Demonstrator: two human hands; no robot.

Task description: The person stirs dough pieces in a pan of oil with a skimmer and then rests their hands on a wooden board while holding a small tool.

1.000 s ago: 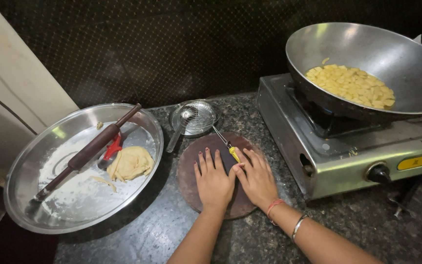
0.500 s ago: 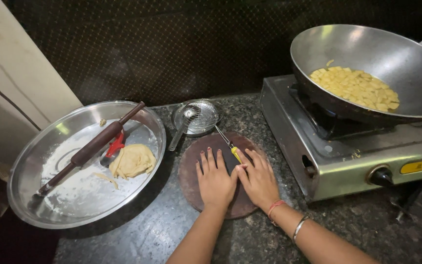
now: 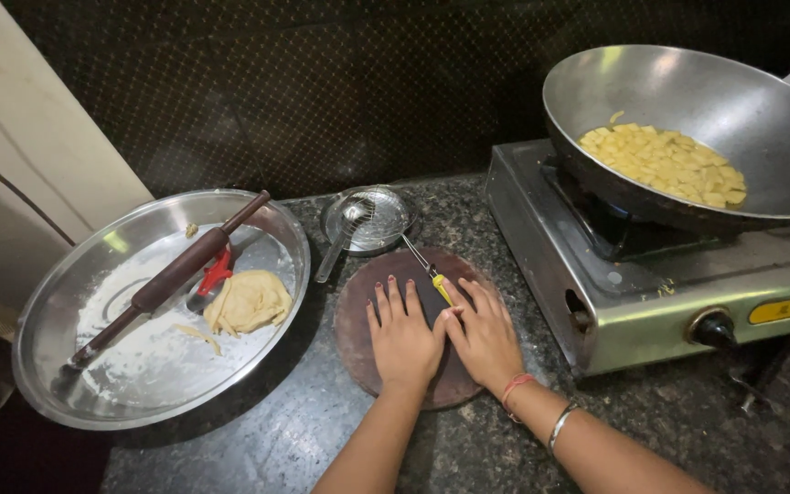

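So: everything referenced to the round board [image 3: 358, 320] on the dark granite counter [image 3: 304, 439]. Big steel tray [image 3: 57, 311] just left of it, holding a rolling pin [image 3: 171, 274], a dough lump [image 3: 249, 300] and loose flour. Gas stove [image 3: 651, 284] right of the board, wok [image 3: 688, 101] of yellow pieces on the burner. Small wire strainer [image 3: 368, 220] just behind the board. Left hand [image 3: 404, 334] and right hand [image 3: 485, 334] flat on the board, fingers spread, thumbs touching, palms down. Yellow-handled knife [image 3: 432, 273] lies on the board at the right fingertips, not gripped.
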